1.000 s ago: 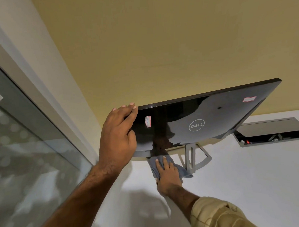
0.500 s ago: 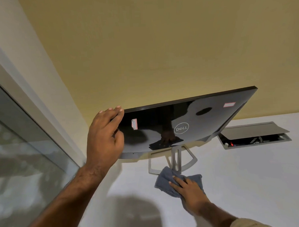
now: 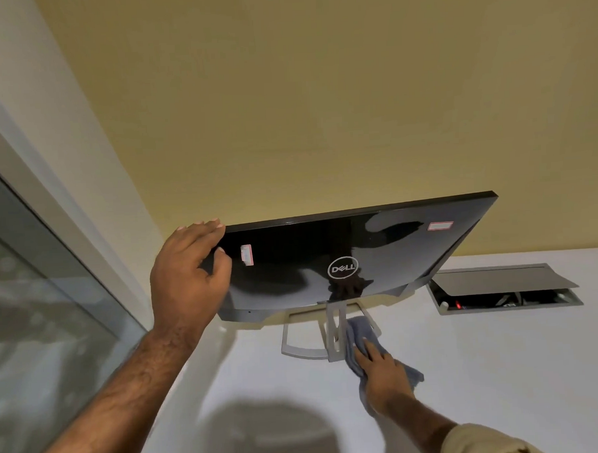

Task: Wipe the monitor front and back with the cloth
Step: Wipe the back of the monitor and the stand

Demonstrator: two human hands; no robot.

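Observation:
A black monitor (image 3: 388, 253) with a round logo stands on the white desk, its glossy back turned toward me. My left hand (image 3: 186, 275) grips the monitor's upper left corner, fingers curled over the top edge. Its silver stand (image 3: 334, 334) rises from an open rectangular foot. My right hand (image 3: 383, 376) presses a blue-grey cloth (image 3: 362, 329) against the right side of the stand, fingers laid straight on the fabric. The screen side is hidden from me.
A white desk (image 3: 485, 372) runs under the monitor to a yellow wall (image 3: 319, 105). An open cable box (image 3: 502, 289) with a raised grey lid is sunk in the desk at the right. A frosted glass partition (image 3: 38, 323) stands at the left.
My right hand slid the cloth from under the monitor's lower edge out onto the desk, then up against the stand. My left hand kept its hold on the corner.

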